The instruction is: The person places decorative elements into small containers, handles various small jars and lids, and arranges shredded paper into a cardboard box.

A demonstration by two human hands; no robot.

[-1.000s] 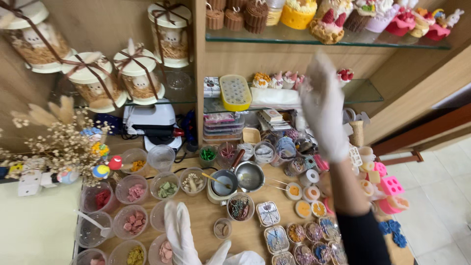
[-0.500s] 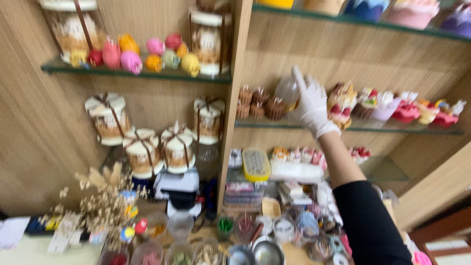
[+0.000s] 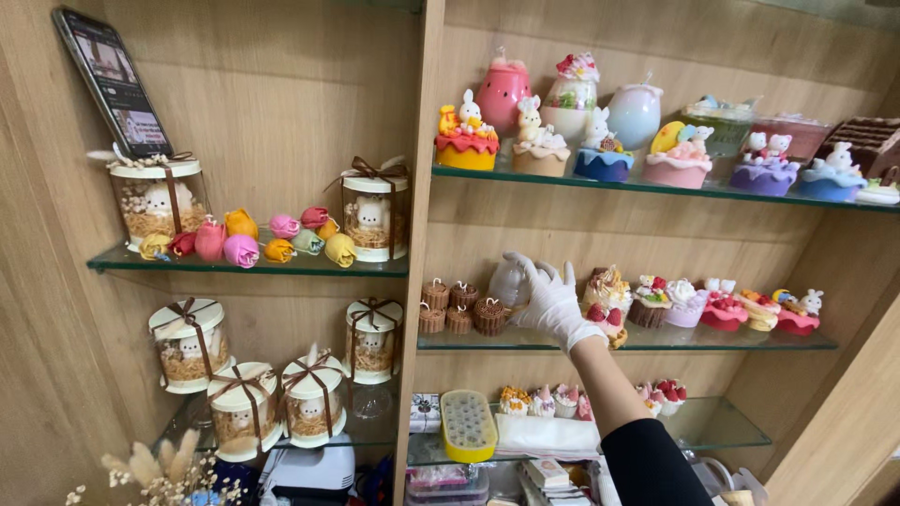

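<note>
My right hand (image 3: 553,305), in a white glove with a black sleeve below it, reaches up to the middle glass shelf (image 3: 750,345). Its fingers are wrapped around a small clear glass jar (image 3: 508,281) that stands at the back of that shelf. Small brown cupcake candles (image 3: 459,307) sit just left of the jar. Decorated cake candles (image 3: 656,300) line the shelf to the right of the hand. My left hand is out of view.
A wooden upright (image 3: 417,253) divides the shelving. The top right shelf carries bunny and egg candles (image 3: 572,112). On the left are ribboned round boxes (image 3: 375,211), tulip candles (image 3: 239,239) and a leaning phone (image 3: 112,84). A yellow mould (image 3: 467,424) lies on the lower shelf.
The view has tilted up from the worktable to the shelves. My right hand has risen to the middle shelf with the glass jar. My left hand has dropped out of view.
</note>
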